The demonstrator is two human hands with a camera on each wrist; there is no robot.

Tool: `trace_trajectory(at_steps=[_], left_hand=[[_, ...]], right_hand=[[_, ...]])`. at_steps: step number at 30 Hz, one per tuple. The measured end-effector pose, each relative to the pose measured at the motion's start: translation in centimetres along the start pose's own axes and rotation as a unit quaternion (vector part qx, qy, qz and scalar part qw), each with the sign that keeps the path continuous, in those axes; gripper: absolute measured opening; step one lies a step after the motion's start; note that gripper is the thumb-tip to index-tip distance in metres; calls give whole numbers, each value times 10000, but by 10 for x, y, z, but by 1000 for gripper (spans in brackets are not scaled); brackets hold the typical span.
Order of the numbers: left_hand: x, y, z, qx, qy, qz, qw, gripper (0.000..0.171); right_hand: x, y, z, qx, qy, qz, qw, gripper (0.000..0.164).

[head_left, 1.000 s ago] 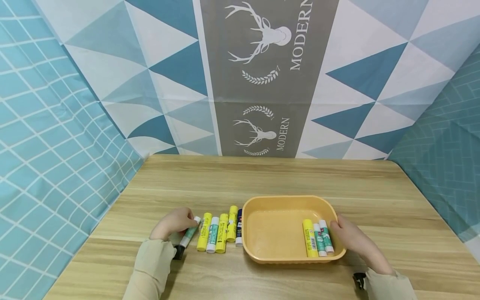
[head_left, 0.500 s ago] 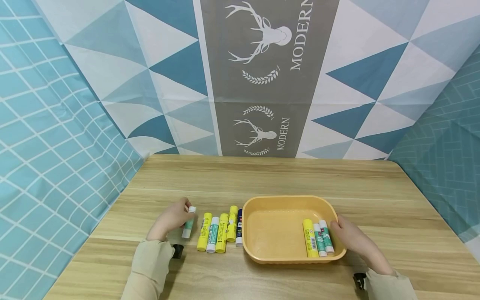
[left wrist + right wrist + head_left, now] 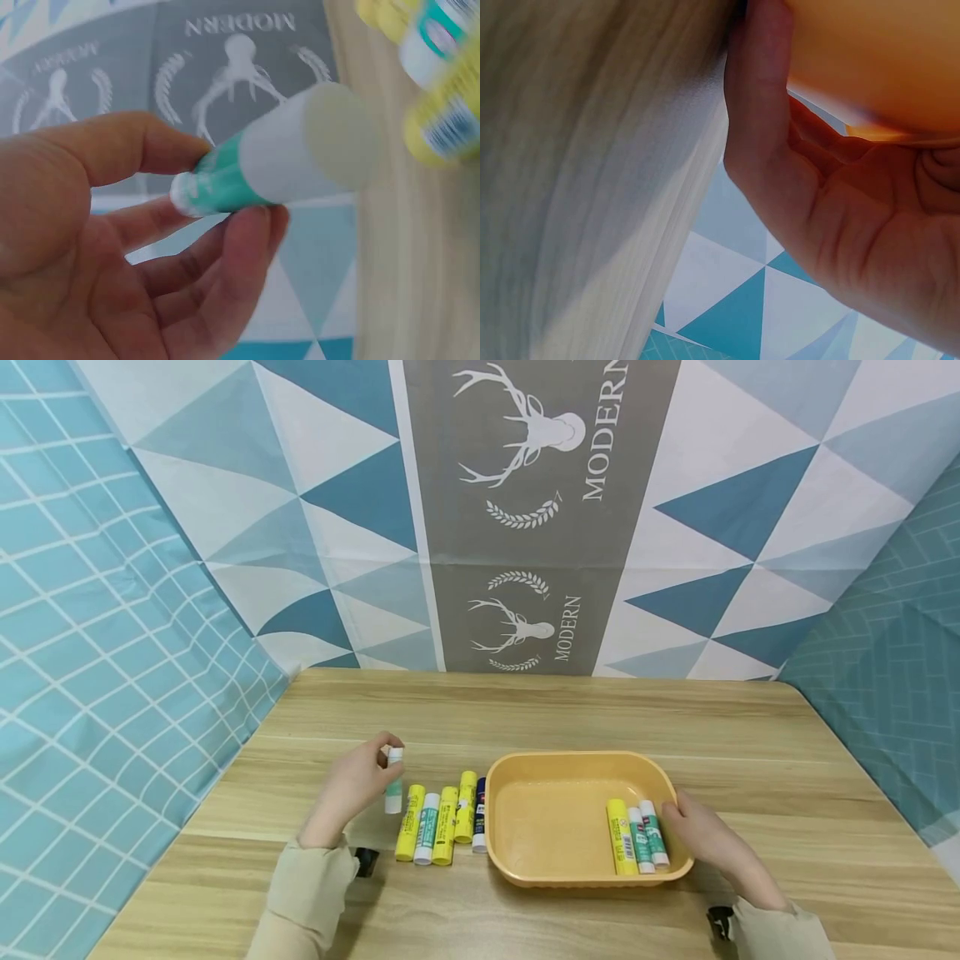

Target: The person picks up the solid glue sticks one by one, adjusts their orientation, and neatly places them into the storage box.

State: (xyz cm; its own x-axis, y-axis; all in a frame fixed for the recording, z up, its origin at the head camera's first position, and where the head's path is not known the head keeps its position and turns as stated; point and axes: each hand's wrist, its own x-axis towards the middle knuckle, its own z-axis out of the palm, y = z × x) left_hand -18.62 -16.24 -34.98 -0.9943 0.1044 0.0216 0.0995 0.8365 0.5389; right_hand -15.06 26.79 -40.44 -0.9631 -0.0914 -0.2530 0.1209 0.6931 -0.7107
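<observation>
My left hand (image 3: 351,787) pinches a white-and-green glue stick (image 3: 289,154) between thumb and fingertips, above the table left of a row of glue sticks. In that row lie a yellow glue stick (image 3: 409,823), a white-and-green one (image 3: 426,829), two more yellow ones and a dark blue-and-white one (image 3: 480,827) against the tray. An orange plastic tray (image 3: 547,827) stands right of them. My right hand (image 3: 708,837) grips its right rim. Inside the tray, at its right end, lie a yellow glue stick (image 3: 621,837) and two white-and-green ones (image 3: 653,835).
All of this stands on a wooden table (image 3: 525,710) with rounded far corners. A patterned cloth backdrop (image 3: 495,510) rises behind the far edge, and blue checked cloth (image 3: 112,693) hangs at the left. Black straps show at both wrists.
The left hand has lifted the glue stick off the table and brought it farther back and slightly right, turning it more upright. The right hand and tray have stayed put.
</observation>
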Motion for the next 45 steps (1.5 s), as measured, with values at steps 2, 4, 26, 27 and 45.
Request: trace_trajectory(at_steps=[2,4,26,27,45], left_hand=[[0,9,0,-71,54,50,9999,28],[0,17,1,-176,48,102,9998,28],[2,66,15,-568,123,589,9966,21],[2,68,16,-591,119,605,9963,20],[-3,102,30,-727,40,1426,9871,16]], right_hand=[[0,0,0,37,-9,-9,10000,39],[-1,0,0,72,-10,-2,10000,39],[-1,-1,0,60,-20,1,10000,39],[-1,-1,0,56,-19,-1,10000,39],[-2,-1,0,85,-15,-8,10000,40]])
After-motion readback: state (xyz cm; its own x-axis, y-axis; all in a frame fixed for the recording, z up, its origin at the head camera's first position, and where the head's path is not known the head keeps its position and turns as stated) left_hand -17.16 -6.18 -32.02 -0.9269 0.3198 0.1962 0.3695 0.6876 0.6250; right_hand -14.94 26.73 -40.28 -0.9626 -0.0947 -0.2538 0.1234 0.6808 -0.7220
